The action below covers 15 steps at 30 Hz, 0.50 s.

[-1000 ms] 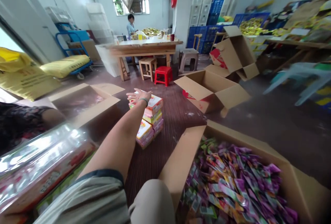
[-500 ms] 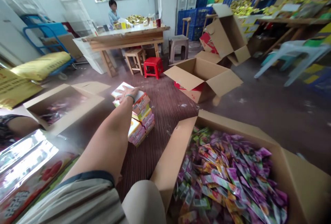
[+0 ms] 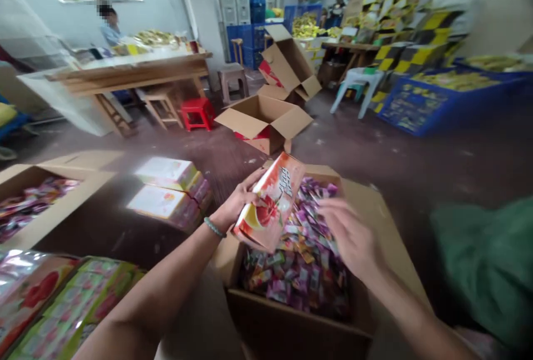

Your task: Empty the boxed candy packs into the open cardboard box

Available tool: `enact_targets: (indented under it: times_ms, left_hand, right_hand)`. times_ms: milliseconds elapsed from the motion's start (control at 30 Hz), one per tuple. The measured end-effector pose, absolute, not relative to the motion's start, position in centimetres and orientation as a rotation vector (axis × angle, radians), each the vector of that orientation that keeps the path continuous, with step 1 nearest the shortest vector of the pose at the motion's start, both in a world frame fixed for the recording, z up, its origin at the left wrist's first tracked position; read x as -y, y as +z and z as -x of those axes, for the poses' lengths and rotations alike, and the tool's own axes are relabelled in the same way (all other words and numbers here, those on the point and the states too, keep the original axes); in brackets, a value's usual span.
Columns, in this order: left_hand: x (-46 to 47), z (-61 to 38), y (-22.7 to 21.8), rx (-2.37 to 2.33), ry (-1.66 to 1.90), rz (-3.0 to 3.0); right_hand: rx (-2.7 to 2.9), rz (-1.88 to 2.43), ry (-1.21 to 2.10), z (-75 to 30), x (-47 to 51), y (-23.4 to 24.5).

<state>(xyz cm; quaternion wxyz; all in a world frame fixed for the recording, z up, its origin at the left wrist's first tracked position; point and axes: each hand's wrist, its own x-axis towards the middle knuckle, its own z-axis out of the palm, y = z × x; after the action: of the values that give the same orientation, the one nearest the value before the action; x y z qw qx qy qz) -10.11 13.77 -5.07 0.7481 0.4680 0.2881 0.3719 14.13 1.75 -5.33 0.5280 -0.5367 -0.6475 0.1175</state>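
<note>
My left hand (image 3: 238, 203) grips an orange printed carton (image 3: 270, 202) and holds it tilted over a cardboard box (image 3: 291, 326) full of small purple and mixed-colour sachets (image 3: 300, 260). My right hand (image 3: 347, 232) hovers over the sachets just right of the carton, fingers spread and motion-blurred, with nothing in it. A stack of similar filled cartons (image 3: 169, 191) stands on the floor to the left.
Another open sachet box (image 3: 29, 204) sits at the far left. Flat printed cartons (image 3: 50, 304) lie at bottom left. Empty cardboard boxes (image 3: 266, 118), a red stool (image 3: 197, 113) and a long wooden table (image 3: 133, 71) with a seated person (image 3: 109, 24) lie ahead. Blue crates (image 3: 425, 99) stand right.
My left arm has pulled back from the carton stack on the floor and now holds an orange carton over the sachet box. My right hand has come into view. The view swung right.
</note>
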Motion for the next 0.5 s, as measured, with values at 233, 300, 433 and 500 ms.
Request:
enact_targets:
  times_ms: [233, 300, 433, 500]
  left_hand:
    - [-9.2, 5.1, -8.2, -0.525, 0.641, -0.87]
    - [-9.0, 4.5, -8.8, -0.521, 0.646, -0.857]
    - [-10.1, 3.9, -9.4, -0.522, 0.609, -0.97]
    - [-11.0, 4.1, -9.6, -0.57, 0.585, -1.073]
  right_hand:
    - [0.659, 1.368, 1.042, -13.7, -3.3, -11.9]
    - [0.58, 1.359, 1.122, -13.8, -3.0, -12.5]
    - [0.979, 1.511, 0.348, -14.7, -2.0, -10.7]
    - [1.509, 1.433, 0.109, -15.0, -1.7, -9.3]
